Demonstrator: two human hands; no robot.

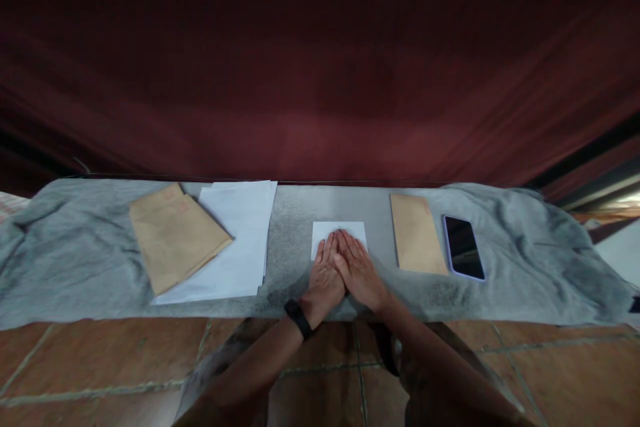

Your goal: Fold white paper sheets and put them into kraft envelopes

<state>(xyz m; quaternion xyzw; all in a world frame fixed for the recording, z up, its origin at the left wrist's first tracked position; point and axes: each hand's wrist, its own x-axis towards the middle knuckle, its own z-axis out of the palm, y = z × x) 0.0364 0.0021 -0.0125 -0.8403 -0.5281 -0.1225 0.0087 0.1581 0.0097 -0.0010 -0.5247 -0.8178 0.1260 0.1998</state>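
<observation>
A small white sheet of paper, perhaps folded, lies on the grey cloth in front of me. Flat on its lower part rests my left hand, fingers stretched out, with a black band on the wrist. My right hand lies flat beside it, the two touching at the fingers and thumbs. Both palms press down and hide the paper's near edge. To the right is a brown envelope. Over on the left, more brown envelopes overlap a stack of white sheets.
A phone in a pale purple case lies right of the single envelope. Grey cloth covers the long narrow bench, bunched at both ends. A dark red curtain hangs behind, and terracotta tiles form the floor.
</observation>
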